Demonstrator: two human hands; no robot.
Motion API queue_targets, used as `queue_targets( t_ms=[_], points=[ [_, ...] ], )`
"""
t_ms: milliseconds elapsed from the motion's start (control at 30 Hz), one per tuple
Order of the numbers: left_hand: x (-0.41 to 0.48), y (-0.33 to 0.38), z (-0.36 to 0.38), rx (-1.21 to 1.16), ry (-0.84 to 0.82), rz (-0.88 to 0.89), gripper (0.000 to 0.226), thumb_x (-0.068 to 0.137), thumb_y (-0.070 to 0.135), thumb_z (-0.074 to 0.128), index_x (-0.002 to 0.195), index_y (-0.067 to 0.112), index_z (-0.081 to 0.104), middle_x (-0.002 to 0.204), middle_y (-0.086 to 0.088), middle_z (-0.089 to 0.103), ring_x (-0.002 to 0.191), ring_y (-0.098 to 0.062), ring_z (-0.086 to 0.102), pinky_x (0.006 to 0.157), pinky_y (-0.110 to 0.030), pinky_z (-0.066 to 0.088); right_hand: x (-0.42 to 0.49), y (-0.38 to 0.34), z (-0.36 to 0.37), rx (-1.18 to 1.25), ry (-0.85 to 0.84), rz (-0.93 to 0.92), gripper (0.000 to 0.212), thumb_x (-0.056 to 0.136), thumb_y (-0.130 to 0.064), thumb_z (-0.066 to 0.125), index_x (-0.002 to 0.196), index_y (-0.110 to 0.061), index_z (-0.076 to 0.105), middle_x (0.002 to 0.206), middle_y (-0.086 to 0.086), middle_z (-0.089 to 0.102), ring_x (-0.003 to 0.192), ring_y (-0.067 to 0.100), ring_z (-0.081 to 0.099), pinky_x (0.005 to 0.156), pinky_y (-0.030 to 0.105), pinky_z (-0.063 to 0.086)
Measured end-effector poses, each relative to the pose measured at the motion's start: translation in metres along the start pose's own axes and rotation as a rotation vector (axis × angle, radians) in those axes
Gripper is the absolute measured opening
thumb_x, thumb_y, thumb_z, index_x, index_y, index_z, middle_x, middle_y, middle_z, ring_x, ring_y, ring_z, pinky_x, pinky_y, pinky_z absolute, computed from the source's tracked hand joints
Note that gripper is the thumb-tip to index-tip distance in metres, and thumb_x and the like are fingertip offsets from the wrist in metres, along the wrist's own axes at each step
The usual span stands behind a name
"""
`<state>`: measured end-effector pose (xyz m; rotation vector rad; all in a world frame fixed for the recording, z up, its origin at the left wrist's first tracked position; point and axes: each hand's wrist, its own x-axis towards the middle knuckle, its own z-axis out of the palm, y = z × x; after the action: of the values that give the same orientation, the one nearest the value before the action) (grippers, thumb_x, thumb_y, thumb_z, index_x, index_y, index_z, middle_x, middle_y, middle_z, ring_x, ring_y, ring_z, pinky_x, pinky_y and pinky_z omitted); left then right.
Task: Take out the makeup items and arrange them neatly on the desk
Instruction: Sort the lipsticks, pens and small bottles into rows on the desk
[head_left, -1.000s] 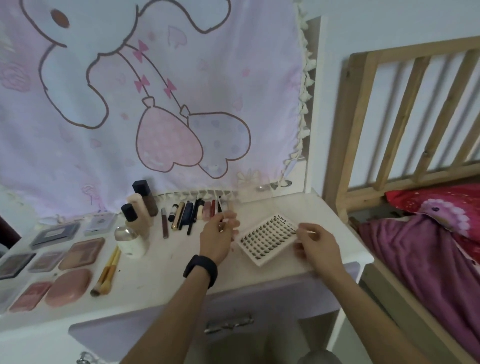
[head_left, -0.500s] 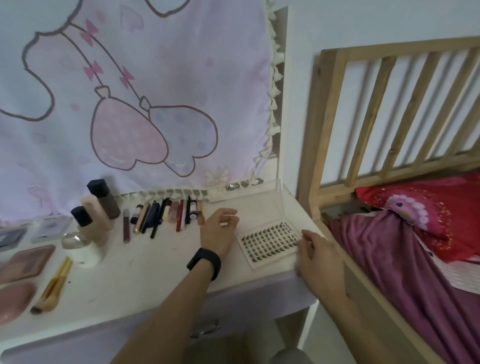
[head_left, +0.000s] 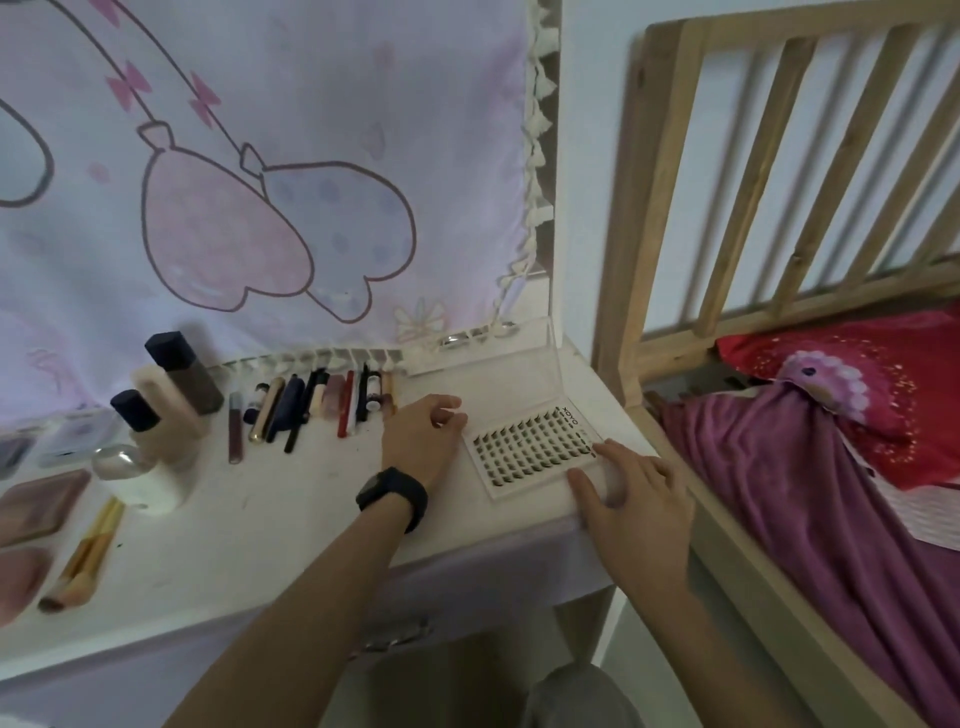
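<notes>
Lash box (head_left: 530, 447): flat at the desk's (head_left: 270, 519) right end, clear lid raised.
Left hand (head_left: 418, 441): mid-desk, fingers curled; I can't tell if it holds anything.
Right hand (head_left: 631, 493): desk's front-right corner, fingers straight, pressing the box.

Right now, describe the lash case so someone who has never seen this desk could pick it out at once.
Start at the right end of the white desk, beside the wooden bed frame. There lies a flat clear case, its lid raised at the back, right of the row of pens and tubes. It alone holds a white card with rows of small dark lash clusters.
</notes>
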<state>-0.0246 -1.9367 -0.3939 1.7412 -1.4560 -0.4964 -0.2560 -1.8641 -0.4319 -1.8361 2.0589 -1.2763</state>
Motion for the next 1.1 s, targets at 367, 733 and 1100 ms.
queue_targets(
  t_ms=[367,733,1100],
  points=[
    [0.054,0.003,0.023,0.043,0.070,0.007,0.018,0.091,0.029,0.069,0.108,0.026,0.072,0.092,0.009,0.071,0.075,0.013,0.052,0.069,0.011,0.023,0.062,-0.004,0.013,-0.237,-0.241,0.030,0.063,0.085,-0.072,0.045,0.138,-0.039,0.049,0.136,-0.007,0.050,0.130,0.023,0.036,0.106,0.048,0.032],
    [0.067,0.001,0.030,0.032,0.075,-0.022,0.019,0.093,0.034,0.066,0.107,0.024,0.072,0.101,0.006,0.073,0.091,-0.009,0.062,0.082,-0.023,0.049,0.080,-0.010,0.020,-0.284,-0.337,0.072,0.066,0.087,-0.072,0.041,0.144,-0.039,0.039,0.141,-0.003,0.042,0.131,0.024,0.032,0.106,0.050,0.027],
    [0.070,0.006,0.028,0.047,0.065,-0.024,0.020,0.094,0.034,0.065,0.106,0.021,0.074,0.101,0.002,0.075,0.096,-0.014,0.067,0.093,-0.033,0.053,0.079,-0.011,0.023,-0.337,-0.299,0.029,0.065,0.088,-0.073,0.034,0.143,-0.039,0.040,0.138,-0.005,0.045,0.127,0.023,0.037,0.104,0.047,0.030]
  ],
)
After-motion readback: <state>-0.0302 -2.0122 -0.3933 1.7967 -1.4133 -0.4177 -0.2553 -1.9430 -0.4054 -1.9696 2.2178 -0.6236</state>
